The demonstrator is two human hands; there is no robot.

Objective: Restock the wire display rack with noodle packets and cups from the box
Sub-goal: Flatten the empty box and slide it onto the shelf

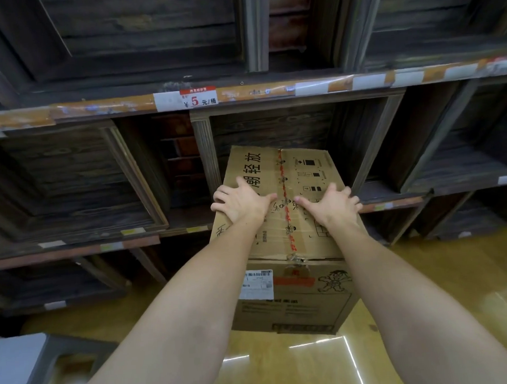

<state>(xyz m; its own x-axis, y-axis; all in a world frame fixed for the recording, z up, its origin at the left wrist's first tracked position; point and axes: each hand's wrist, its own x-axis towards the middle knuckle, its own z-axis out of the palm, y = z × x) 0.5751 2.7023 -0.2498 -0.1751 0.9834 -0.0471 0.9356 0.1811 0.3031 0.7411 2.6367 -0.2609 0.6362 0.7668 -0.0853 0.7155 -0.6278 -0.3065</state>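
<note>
Pressing flat on top of a sealed cardboard box [288,219], both hands spread, palms down, nothing gripped. Left hand [241,202] sits on the box's left top edge w/ fingers curling over that edge; right hand [331,204] on the right side, fingers reaching the right edge. Thumbs point inward toward the red-printed tape seam [286,196], not touching it. Box stands upright on the glossy yellow floor [283,364], far end tucked under/against the dark wooden shelving [129,174]; flaps closed. White barcode label [256,284] on near face. Shelf bays left, right and above look bare, so open room there; floor around box clear on near side. Price tag "¥5" [197,99] on shelf rail above box. Grey stool or cart corner [19,367] at bottom left, well apart from box. No wire rack visible.
</note>
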